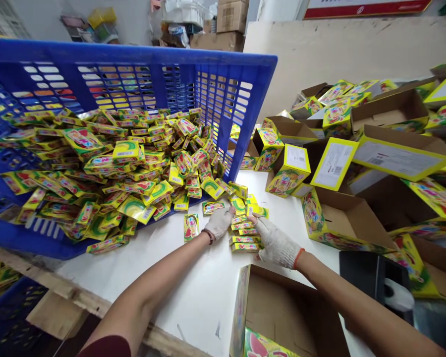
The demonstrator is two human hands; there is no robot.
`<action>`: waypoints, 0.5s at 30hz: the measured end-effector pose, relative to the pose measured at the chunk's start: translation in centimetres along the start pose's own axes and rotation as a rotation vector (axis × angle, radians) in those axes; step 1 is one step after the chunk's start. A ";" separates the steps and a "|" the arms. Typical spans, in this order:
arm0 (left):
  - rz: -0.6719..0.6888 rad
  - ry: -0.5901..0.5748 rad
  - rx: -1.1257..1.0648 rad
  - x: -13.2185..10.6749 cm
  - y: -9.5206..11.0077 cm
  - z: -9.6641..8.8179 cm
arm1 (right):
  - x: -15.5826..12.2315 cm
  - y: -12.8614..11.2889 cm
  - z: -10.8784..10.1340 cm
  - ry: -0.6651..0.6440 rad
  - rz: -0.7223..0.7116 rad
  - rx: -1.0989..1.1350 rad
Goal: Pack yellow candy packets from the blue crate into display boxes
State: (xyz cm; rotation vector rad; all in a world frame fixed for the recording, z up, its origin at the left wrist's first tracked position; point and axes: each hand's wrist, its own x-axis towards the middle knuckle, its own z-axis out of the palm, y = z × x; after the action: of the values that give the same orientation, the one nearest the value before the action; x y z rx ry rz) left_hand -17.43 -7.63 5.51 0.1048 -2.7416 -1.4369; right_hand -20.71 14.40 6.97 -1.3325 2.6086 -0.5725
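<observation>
A row of small yellow-green candy boxes [245, 239] with watermelon pictures stands on the white tabletop [193, 277]. My left hand [220, 223], in a white knit glove, presses its closed fingers against the row's far left side. My right hand [279, 243], gloved too, grips the row from the right, its fingertips on the boxes. More small boxes lie loosely at the row's far end. One flat candy box [191, 227] lies beside my left hand. Nearest me is an open cardboard display box [282, 302] with a few candy boxes visible at its near end.
A large blue plastic crate [241, 119], tipped toward me, holds a heap of candy boxes [115, 168] on the left. Open display boxes [349, 218] pile up on the right. A black device with a white roll [397, 295] stands at the right. The wooden table edge [96, 305] runs along the front.
</observation>
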 end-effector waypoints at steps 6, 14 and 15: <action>0.052 0.198 -0.291 -3.1 0.1 4.1 | -0.4 1.7 2.4 0.005 -0.057 0.078; -0.044 0.213 -0.421 -2.7 -0.3 5.9 | 1.5 -0.3 2.4 0.135 -0.241 0.081; -0.072 0.202 -0.419 -3.0 -0.3 5.9 | 1.5 -0.3 2.2 0.128 -0.227 0.063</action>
State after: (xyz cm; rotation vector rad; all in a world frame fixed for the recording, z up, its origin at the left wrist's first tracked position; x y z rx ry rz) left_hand -14.82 -2.72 1.83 0.3145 -2.2484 -1.8674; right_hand -20.67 12.42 5.16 -1.6346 2.5283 -0.7913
